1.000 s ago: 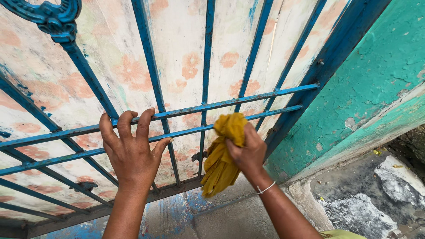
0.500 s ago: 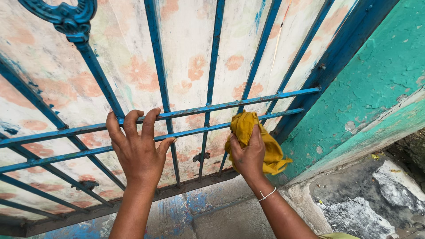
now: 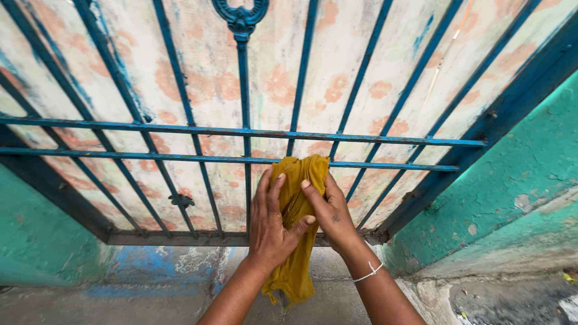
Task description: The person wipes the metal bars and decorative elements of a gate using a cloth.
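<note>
**Desk:** What do the hands hold?

**Photographer:** Both hands meet on a mustard-yellow cloth in front of a blue iron gate. The left hand lies over the cloth's left side, fingers pointing up, thumb crossing the fabric. The right hand presses the cloth from the right, fingers closed over its upper fold. Each grip is clamped on the cloth.

**Desk:** Where exactly is the cloth?

**Photographer:** Its top edge sits at the lower horizontal rail, just right of the central upright bar with the scrolled finial. The rest hangs down between the forearms, its tail hanging low before the concrete floor. Whether it touches the rail, I cannot tell.

**Desk:** Anything else in the frame?

**Photographer:** A thin white bangle circles the right wrist. Behind the bars, a weathered panel shows faded orange blotches. A green painted wall flanks the gate at right.
</note>
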